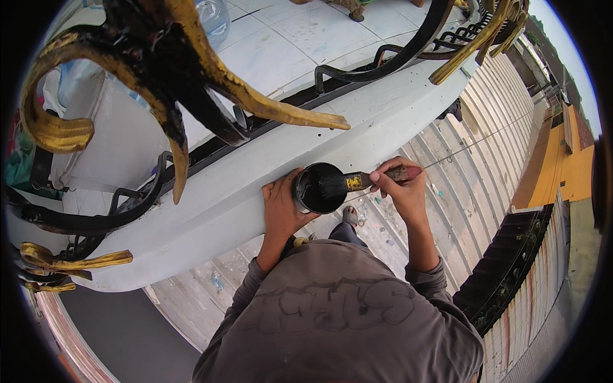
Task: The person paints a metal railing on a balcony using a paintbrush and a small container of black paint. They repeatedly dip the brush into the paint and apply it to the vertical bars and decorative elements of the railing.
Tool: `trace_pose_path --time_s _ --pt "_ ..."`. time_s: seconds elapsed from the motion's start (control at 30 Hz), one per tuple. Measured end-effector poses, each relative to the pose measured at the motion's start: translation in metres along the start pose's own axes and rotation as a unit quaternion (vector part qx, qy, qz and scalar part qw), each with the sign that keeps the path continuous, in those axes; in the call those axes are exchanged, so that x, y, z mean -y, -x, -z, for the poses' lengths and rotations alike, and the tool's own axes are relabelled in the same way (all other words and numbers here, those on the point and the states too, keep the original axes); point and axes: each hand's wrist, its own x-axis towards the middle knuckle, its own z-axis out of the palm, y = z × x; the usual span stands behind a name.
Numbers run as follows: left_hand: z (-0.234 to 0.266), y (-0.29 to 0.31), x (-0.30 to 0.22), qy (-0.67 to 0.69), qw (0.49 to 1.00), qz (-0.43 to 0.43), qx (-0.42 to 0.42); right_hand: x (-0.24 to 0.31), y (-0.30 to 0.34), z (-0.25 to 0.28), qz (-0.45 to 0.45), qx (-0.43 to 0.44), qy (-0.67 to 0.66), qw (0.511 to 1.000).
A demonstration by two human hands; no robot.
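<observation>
My left hand (284, 207) is wrapped round the side of a small round can (305, 180) with black paint inside. The can is by the outer edge of a white ledge (223, 205). In my right hand (403, 191) is a paintbrush (359, 181), gripped by its brown handle between thumb and fingers. Its dark bristles reach over the can's mouth; whether they touch the paint I cannot tell. Beyond the can, a wrought metal railing (281, 113) runs along the ledge, black with gold-coloured curled leaves.
Behind the railing are a tiled floor (306, 41), a whitish bucket (118, 140) and a clear plastic bottle (214, 22). Below me spreads a ribbed metal roof (472, 210) with bits of litter. My sandalled foot (350, 216) rests on it. A thin cable (469, 148) crosses at right.
</observation>
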Motion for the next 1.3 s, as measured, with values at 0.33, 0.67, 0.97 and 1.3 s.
trace_pose_path --time_s 0.33,0.67,0.97,1.3 --pt "-0.014 0.021 0.021 0.0 0.998 -0.034 -0.05 -0.053 0.024 -0.009 0.139 0.062 -0.013 0.988" --pt "-0.001 0.026 0.022 -0.054 0.994 -0.073 -0.061 -0.07 0.053 -0.036 0.527 -0.023 0.147 0.837" --pt "0.01 0.022 0.0 0.018 0.998 0.042 0.044 -0.056 0.043 -0.034 0.508 0.011 0.183 0.842" --pt "-0.001 0.026 0.009 0.032 0.997 0.062 0.028 -0.034 0.052 -0.047 0.541 -0.043 0.125 0.831"
